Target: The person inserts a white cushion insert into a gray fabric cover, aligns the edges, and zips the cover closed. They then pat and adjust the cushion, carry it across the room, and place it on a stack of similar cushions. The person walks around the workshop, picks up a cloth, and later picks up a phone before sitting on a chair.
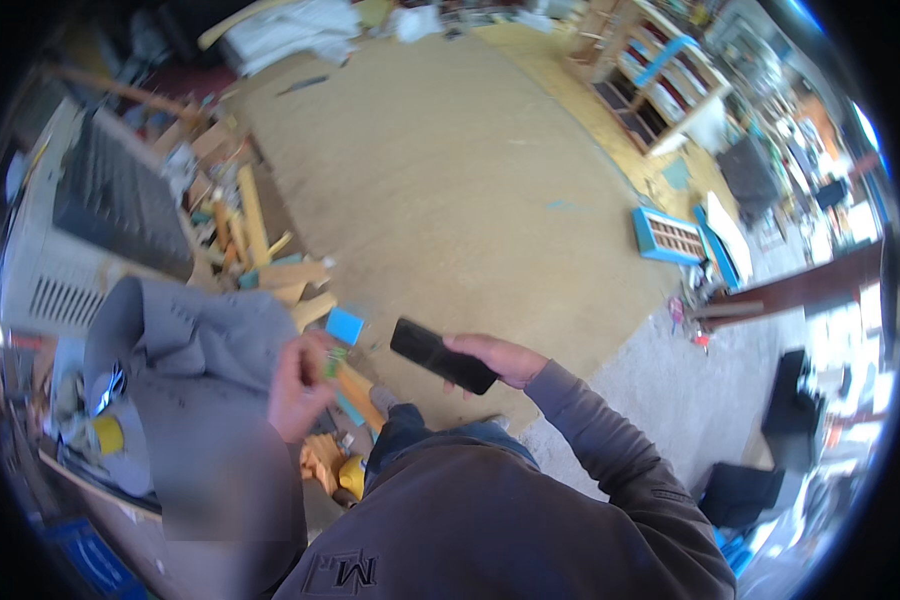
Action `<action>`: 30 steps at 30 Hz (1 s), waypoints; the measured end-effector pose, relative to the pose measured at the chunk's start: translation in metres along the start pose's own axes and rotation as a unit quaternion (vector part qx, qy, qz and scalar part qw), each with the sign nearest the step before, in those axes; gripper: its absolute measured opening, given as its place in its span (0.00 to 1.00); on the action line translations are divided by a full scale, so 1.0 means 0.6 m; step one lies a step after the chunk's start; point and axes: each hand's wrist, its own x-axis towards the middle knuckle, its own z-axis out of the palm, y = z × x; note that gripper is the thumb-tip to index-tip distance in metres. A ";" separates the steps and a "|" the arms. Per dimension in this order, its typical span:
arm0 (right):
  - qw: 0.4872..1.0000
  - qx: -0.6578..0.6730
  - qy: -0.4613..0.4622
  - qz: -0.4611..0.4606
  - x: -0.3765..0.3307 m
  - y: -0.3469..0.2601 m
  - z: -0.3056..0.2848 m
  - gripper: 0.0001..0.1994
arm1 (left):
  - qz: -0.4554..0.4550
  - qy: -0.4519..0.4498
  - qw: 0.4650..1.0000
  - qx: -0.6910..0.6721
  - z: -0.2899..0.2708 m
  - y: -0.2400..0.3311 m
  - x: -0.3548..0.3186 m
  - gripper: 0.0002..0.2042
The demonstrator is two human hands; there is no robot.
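Note:
My right hand (500, 358) is closed around a black smartphone (442, 355), its dark face turned up toward me. To the left, my left hand (303, 385) is raised in front of the grey cloth, its fingers curled and smeared by motion. At those fingertips shows a small bright green thing (333, 361), too blurred to name, which the hand seems to pinch. A grey cloth or garment (200, 345) lies bunched just beyond and left of that hand.
Scrap wood (253, 215) is heaped left of the tan floor covering (420, 150), near a vented grey cabinet (65, 270). A blue square piece (345, 325) lies near my feet. At right are a blue compartment tray (667, 237), a wooden shelf unit (660, 80) and a brown beam (810, 290).

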 end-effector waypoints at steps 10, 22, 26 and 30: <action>0.993 0.102 -0.041 -0.051 -0.464 0.302 -0.249 0.38 | 0.215 -0.584 0.764 0.170 0.633 0.264 0.022 0.34; 0.783 0.239 0.363 -0.446 -0.722 0.504 -0.332 0.32 | -0.134 -0.622 0.760 -0.133 1.028 0.286 0.055 0.37; 0.677 0.154 0.538 -0.477 -0.730 0.476 -0.401 0.27 | -0.242 -0.617 0.719 -0.206 1.151 0.309 0.082 0.43; 0.634 0.119 0.604 -0.467 -0.797 0.464 -0.502 0.28 | -0.264 -0.669 0.645 -0.257 1.304 0.354 0.107 0.45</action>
